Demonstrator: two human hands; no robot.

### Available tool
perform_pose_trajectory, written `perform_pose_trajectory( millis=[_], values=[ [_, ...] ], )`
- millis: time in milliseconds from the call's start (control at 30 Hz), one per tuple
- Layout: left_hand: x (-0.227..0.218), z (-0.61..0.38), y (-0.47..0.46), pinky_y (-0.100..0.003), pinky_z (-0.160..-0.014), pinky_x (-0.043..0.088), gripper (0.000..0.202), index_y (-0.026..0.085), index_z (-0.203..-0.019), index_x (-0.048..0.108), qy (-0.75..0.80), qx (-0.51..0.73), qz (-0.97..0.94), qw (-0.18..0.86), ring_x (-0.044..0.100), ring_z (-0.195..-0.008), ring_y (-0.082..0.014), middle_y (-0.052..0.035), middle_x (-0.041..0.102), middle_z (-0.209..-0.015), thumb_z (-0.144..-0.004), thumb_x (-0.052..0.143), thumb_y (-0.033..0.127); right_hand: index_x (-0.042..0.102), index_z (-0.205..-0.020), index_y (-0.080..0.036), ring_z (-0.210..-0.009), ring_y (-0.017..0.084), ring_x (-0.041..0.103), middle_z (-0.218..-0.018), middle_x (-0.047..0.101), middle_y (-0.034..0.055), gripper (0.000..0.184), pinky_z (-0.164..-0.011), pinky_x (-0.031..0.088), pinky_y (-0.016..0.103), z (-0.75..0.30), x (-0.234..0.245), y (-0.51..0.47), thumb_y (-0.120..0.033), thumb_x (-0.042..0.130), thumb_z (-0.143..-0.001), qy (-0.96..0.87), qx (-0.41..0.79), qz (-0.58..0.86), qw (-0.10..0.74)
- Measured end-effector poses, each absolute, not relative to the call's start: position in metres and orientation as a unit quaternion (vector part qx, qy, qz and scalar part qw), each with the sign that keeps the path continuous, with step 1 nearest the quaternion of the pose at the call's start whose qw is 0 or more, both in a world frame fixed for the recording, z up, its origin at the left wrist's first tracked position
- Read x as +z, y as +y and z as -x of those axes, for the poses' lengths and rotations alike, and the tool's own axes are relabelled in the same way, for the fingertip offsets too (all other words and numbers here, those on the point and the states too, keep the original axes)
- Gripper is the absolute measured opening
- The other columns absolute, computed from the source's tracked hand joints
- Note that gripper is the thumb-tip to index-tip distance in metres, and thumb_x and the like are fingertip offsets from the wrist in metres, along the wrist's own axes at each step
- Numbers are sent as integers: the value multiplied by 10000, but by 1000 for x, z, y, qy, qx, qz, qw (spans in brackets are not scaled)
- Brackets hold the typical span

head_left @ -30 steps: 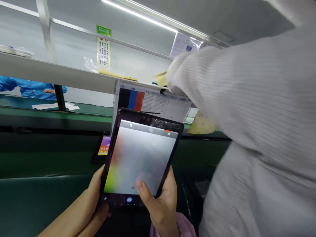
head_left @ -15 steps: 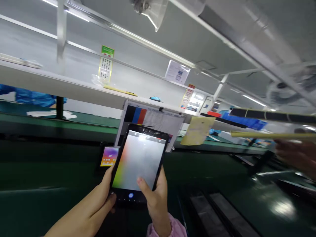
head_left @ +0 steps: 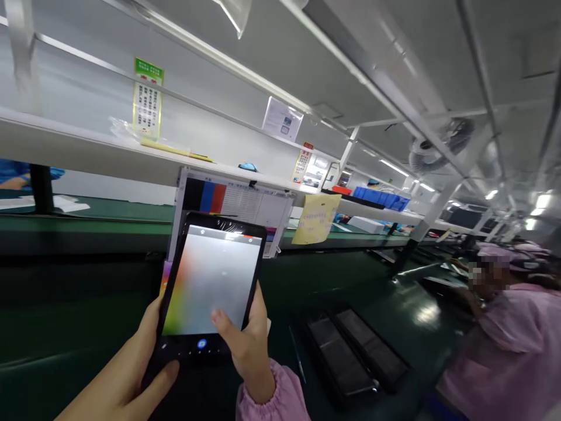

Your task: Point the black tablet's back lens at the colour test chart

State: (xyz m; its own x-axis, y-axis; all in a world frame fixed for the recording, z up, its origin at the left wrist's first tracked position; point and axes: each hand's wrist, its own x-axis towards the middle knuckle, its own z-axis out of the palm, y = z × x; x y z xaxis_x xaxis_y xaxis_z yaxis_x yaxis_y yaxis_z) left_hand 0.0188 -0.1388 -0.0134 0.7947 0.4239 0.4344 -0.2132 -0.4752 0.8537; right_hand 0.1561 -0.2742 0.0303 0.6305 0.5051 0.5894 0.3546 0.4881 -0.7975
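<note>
Left hand: the left hand (head_left: pixel 131 365) cups the lower left edge of a black-framed rectangular tablet (head_left: pixel 208 286), fingers closed behind it and thumb lying across the bottom bezel.
Right hand: the right hand (head_left: pixel 245 345), in a pink cuffed sleeve (head_left: pixel 276 397), grips the tablet's lower right edge, its thumb resting on the lit glass.
Tablet: held upright in the air above the near edge of the dark green surface (head_left: pixel 65 304), its screen showing a pale grey field with a red-to-green smear down the left side.
Progress: the screen is on and aimed at a white test chart with black, blue and red bars (head_left: pixel 232 202) clipped under the white shelf (head_left: pixel 87 155); the view looks unfocused, so a clean capture appears not yet made.
Surface: two dark flat trays (head_left: pixel 350 356) lie toward its right part.
Room: a long production line under strip lights; a yellow paper tag (head_left: pixel 315 217) hangs from the shelf, and a co-worker in pink (head_left: pixel 504 345) sits at the far right.
</note>
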Motion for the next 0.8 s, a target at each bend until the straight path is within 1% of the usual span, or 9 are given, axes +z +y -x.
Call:
perform_pose_trajectory(
  millis=[100, 167, 267, 433, 533, 600, 800],
  values=[
    [-6, -16, -136, -423, -1177, 467, 782, 370, -1678, -19, 54, 259, -823, 503, 241, -1595, -302, -60, 330, -1707, -1064, 457, 449, 576, -1365, -222, -1053, 226, 726, -1199, 706, 79, 479, -944, 626, 316, -156, 32, -274, -274, 771, -930, -441, 26, 498, 746],
    [0, -14, -135, -418, -1214, 422, 793, 382, -1667, -79, 42, 244, -834, 494, 152, -1616, -288, -57, 253, -1737, -1075, 447, 417, 589, -1349, -230, -1031, 222, 729, -1184, 709, 75, 452, -920, 632, 307, -156, 33, -274, -268, 764, -933, -442, 21, 502, 743],
    [8, -14, -137, -410, -1221, 423, 815, 403, -1661, -75, 35, 249, -836, 487, 209, -1608, -286, -57, 246, -1738, -1066, 479, 343, 599, -1329, -240, -1002, 220, 728, -1146, 711, 65, 442, -888, 639, 307, -153, 37, -274, -267, 770, -923, -428, 20, 518, 740],
    [12, -16, -142, -414, -1231, 421, 839, 387, -1665, 17, 53, 267, -828, 491, 332, -1570, -284, -66, 308, -1709, -1023, 534, 229, 610, -1313, -243, -988, 215, 721, -1140, 702, 59, 452, -847, 646, 297, -148, 41, -273, -264, 790, -899, -403, 12, 521, 752],
    [11, -16, -142, -421, -1200, 465, 846, 359, -1666, 23, 51, 268, -831, 485, 456, -1496, -280, -96, 371, -1669, -1019, 552, 235, 609, -1307, -252, -999, 215, 721, -1145, 701, 54, 454, -860, 644, 300, -148, 42, -272, -259, 795, -894, -406, 13, 518, 753],
    [11, -16, -142, -417, -1171, 498, 845, 355, -1665, 31, 50, 270, -830, 485, 503, -1456, -279, -105, 407, -1643, -1018, 564, 249, 607, -1311, -266, -994, 207, 724, -1139, 703, 43, 445, -860, 645, 294, -148, 42, -272, -247, 784, -903, -411, 14, 514, 752],
    [13, -17, -145, -409, -1137, 529, 818, 366, -1656, 77, 53, 282, -815, 504, 519, -1437, -276, -108, 418, -1624, -1014, 568, 241, 604, -1313, -296, -993, 179, 724, -1134, 699, 15, 440, -865, 640, 255, -150, 42, -272, -205, 758, -911, -423, 10, 508, 750]
  ],
)
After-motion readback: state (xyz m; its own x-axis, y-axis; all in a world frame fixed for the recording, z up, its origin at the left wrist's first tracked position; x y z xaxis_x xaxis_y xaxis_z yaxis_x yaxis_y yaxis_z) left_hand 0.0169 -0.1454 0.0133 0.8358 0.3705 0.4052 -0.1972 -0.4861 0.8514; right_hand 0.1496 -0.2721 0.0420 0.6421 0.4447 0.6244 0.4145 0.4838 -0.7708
